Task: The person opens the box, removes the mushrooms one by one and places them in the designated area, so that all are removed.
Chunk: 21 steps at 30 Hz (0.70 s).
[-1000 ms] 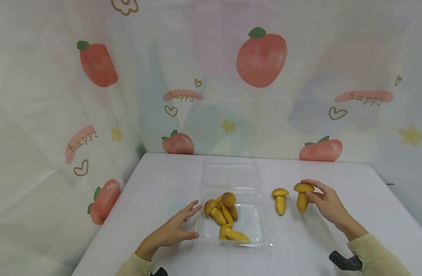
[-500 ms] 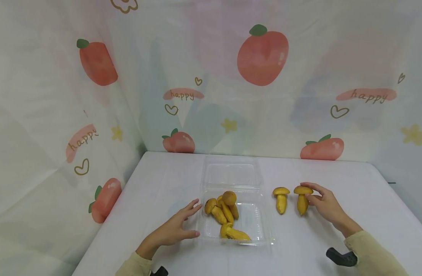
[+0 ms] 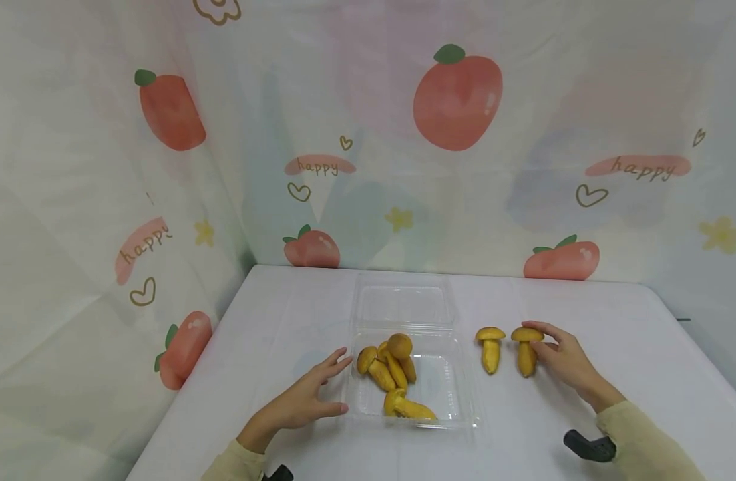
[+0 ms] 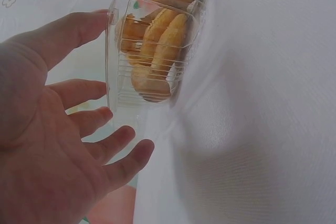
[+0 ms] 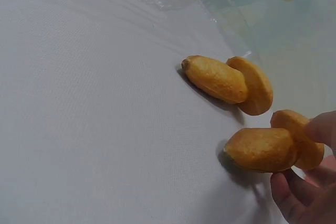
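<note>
My right hand (image 3: 566, 357) pinches a yellow mushroom (image 3: 527, 361) by its cap, thumb on the near side; in the right wrist view this mushroom (image 5: 262, 149) lies low over the white surface beside a second one (image 5: 218, 80). That second mushroom (image 3: 491, 355) lies just left of it in the head view. My left hand (image 3: 298, 399) has its fingers spread at the left side of a clear plastic box (image 3: 446, 381). In the left wrist view the thumb and fingertips of the left hand (image 4: 68, 114) are at the box rim. Several yellow mushrooms (image 3: 407, 406) lie inside the box.
The box's clear lid (image 3: 404, 306) lies folded back behind it on the white table (image 3: 296, 300). A patterned cloth (image 3: 368, 200) hangs behind the table and along its left side. A dark object (image 3: 589, 446) is below the right wrist.
My right hand has lowered slightly toward the near side with its mushroom, which now sits a little lower. The left hand has stayed in place.
</note>
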Each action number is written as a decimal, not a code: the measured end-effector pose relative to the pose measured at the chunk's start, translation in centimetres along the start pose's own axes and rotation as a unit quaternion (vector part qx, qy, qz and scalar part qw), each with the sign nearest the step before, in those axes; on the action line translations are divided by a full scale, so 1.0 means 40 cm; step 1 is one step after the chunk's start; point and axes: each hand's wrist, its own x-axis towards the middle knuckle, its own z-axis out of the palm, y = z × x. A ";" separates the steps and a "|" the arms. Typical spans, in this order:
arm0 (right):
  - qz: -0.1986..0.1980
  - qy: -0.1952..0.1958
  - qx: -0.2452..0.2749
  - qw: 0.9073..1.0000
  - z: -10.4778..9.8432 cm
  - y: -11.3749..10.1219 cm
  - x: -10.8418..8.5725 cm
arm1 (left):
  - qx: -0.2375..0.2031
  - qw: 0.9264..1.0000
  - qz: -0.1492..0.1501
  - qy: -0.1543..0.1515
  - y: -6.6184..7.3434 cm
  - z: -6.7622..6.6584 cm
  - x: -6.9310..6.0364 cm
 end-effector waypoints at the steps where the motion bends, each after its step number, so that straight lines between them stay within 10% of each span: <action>1: 0.002 -0.002 0.000 1.000 0.001 0.002 0.001 | -0.001 1.000 -0.001 -0.001 -0.001 0.000 -0.001; 21: 0.040 -0.012 -0.006 0.999 0.005 0.018 0.015 | 0.001 1.000 0.012 0.002 -0.004 -0.001 -0.001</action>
